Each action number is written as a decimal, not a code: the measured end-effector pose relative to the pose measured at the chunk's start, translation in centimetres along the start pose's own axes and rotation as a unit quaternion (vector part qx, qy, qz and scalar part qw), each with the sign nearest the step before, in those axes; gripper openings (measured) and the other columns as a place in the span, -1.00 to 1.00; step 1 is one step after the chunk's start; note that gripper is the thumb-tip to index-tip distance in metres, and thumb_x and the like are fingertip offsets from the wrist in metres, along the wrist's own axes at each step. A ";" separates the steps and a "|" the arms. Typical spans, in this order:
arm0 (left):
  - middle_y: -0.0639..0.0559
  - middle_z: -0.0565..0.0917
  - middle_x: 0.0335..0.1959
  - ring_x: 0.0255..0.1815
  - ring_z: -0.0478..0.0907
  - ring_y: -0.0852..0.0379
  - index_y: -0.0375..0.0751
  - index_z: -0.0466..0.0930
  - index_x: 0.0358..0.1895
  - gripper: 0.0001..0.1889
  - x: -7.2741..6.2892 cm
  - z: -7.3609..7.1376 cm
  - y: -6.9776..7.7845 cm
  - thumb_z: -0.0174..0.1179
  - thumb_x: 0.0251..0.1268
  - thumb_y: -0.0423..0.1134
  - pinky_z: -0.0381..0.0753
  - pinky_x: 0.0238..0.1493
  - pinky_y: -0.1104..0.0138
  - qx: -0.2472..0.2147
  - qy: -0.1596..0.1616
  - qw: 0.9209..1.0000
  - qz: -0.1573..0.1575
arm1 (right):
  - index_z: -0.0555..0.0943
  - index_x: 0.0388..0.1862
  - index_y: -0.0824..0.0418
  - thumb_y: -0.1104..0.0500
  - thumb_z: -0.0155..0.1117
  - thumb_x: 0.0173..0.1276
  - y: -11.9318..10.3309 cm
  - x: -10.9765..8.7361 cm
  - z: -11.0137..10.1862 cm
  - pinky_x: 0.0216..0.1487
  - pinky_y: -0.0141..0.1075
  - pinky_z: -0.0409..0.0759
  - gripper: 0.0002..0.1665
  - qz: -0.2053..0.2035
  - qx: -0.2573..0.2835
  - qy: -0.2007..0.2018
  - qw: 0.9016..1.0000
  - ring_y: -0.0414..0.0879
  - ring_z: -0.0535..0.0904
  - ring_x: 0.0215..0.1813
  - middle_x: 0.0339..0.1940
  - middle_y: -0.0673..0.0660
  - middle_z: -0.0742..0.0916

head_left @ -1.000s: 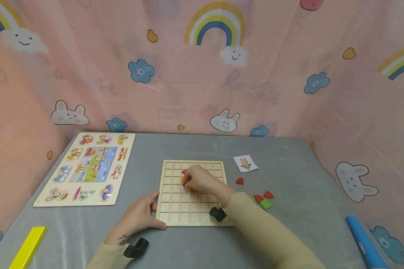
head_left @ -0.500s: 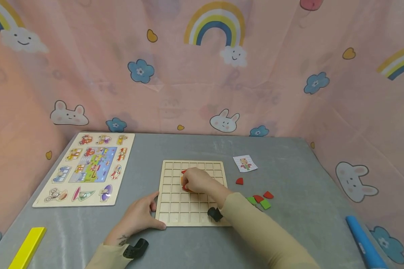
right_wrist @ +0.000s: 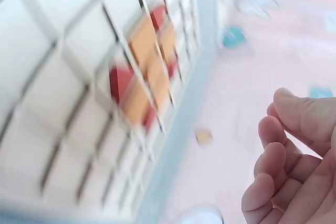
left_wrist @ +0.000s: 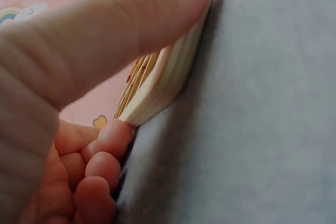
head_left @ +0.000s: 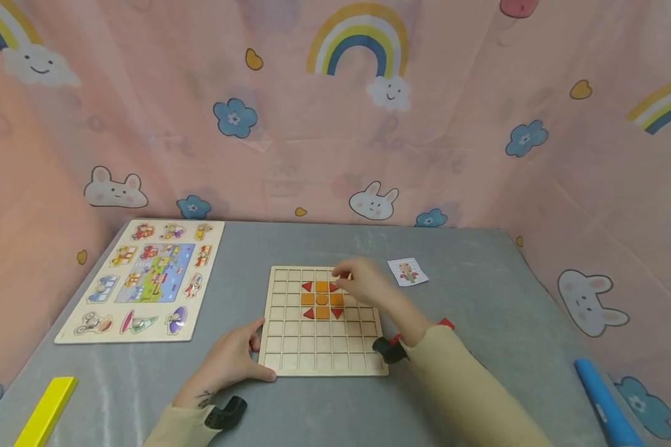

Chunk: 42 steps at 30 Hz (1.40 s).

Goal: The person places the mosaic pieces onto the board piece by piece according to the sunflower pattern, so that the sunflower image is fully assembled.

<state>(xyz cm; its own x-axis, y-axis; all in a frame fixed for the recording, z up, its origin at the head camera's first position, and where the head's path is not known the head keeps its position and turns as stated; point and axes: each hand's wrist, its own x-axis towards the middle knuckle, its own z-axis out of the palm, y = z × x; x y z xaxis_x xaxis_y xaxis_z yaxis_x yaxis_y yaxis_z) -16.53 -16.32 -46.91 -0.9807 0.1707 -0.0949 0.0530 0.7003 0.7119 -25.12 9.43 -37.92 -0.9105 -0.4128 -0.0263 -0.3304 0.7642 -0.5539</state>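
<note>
A wooden grid board [head_left: 296, 360] lies on the grey table. Orange squares [head_left: 322, 287] surround an orange round piece [head_left: 322, 300] in its cells, with red triangles [head_left: 309, 314] at the corners. My left hand [head_left: 232, 354] holds the board's near left corner, thumb along the front edge and fingers at the left side; the left wrist view shows the thumb across the board's edge [left_wrist: 176, 72]. Over the board's far right part hovers my right hand [head_left: 366, 282], fingers loosely bent, nothing between them in the right wrist view, where the orange and red pieces look blurred.
A small pattern card [head_left: 407, 272] lies right of the board. Near the right sleeve a red piece [head_left: 446, 323] peeks out; other loose pieces are hidden. A vehicle puzzle board [head_left: 145, 336] lies left, a yellow bar [head_left: 46, 413] front left, a blue object [head_left: 609, 403] front right.
My right hand has lifted off the red triangle at the near left of the pattern and moved right and back, uncovering the pieces. Its arm now covers most loose pieces. The left hand stays put.
</note>
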 end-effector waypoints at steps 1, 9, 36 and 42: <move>0.15 0.42 -0.52 -0.55 0.29 0.21 -0.26 0.27 0.33 0.20 0.0 0.0 0.1 0.62 -0.72 -0.12 0.24 -0.51 0.40 -0.001 -0.001 1.000 -0.001 | 0.64 -0.07 0.28 0.24 0.17 0.29 0.7 -0.6 -0.8 -0.33 -0.29 0.45 -0.74 0.008 0.004 0.013 1.000 -0.09 0.47 -0.34 -0.28 0.13 0.66; 0.13 0.42 -0.52 -0.56 0.28 0.19 -0.25 0.25 0.34 0.19 -0.1 0.0 0.3 0.62 -0.68 -0.11 0.22 -0.51 0.40 0.003 -0.009 1.000 -0.013 | 0.61 -0.05 0.42 0.35 0.13 0.25 8.4 -5.9 -3.8 -0.41 -0.29 0.42 -0.70 0.074 -0.016 0.032 0.997 -0.08 0.44 -0.40 -0.34 0.19 0.63; 0.12 0.42 -0.51 -0.58 0.26 0.19 -0.21 0.27 0.34 0.17 -0.1 0.1 0.4 0.62 -0.66 -0.11 0.21 -0.53 0.40 0.010 -0.013 1.000 -0.015 | 0.61 -0.34 0.25 0.30 0.26 0.16 11.8 -11.9 -3.2 -0.26 -0.16 0.49 -0.92 0.174 -0.028 -0.005 0.984 -0.09 0.50 -0.31 -0.36 0.08 0.65; 0.13 0.42 -0.51 -0.58 0.26 0.20 -0.26 0.26 0.34 0.18 -0.1 0.0 0.4 0.62 -0.66 -0.11 0.21 -0.52 0.41 0.011 -0.010 1.000 -0.015 | 0.60 -0.11 0.36 0.30 0.20 0.23 7.4 -8.5 -1.0 -0.38 -0.27 0.56 -0.75 0.185 0.131 0.024 0.974 -0.13 0.56 -0.46 -0.41 0.14 0.67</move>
<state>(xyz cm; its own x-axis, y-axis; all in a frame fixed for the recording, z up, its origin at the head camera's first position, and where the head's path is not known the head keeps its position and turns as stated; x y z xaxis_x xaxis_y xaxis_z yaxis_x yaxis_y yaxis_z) -16.36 -16.06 -46.59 -0.9779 0.1638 -0.1302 0.0285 0.7206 0.6928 -20.11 19.10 -40.94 -0.9678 -0.1048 -0.2290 0.0915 0.7008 -0.7075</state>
